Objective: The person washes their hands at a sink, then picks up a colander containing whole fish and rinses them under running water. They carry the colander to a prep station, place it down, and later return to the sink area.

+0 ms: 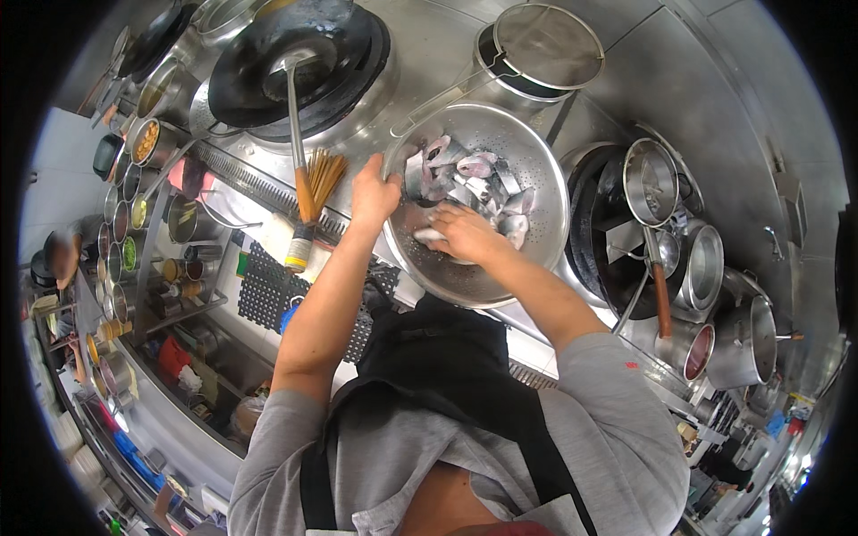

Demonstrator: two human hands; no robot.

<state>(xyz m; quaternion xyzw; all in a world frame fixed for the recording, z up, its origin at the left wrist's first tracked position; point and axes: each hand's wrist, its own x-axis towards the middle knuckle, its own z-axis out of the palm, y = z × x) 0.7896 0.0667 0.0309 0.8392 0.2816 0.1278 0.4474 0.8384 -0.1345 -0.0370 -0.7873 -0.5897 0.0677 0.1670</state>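
Note:
A large perforated steel colander (543, 221) is right in front of me and holds several cut fish pieces (476, 167) with silvery-grey skin. My left hand (375, 191) grips its left rim, the thumb over the edge. Inside the bowl, my right hand (462, 231) lies palm down among the lower fish pieces. One pale piece shows by its fingertips; the palm hides whether the fingers close on it.
Left is a black wok (268, 87) with a wood-handled ladle (305, 187) and a bamboo brush (325, 175). A round mesh strainer (549, 47) rests on a pot behind the colander. Another wok (617, 268) with utensils stands right. A person (64, 258) is far left.

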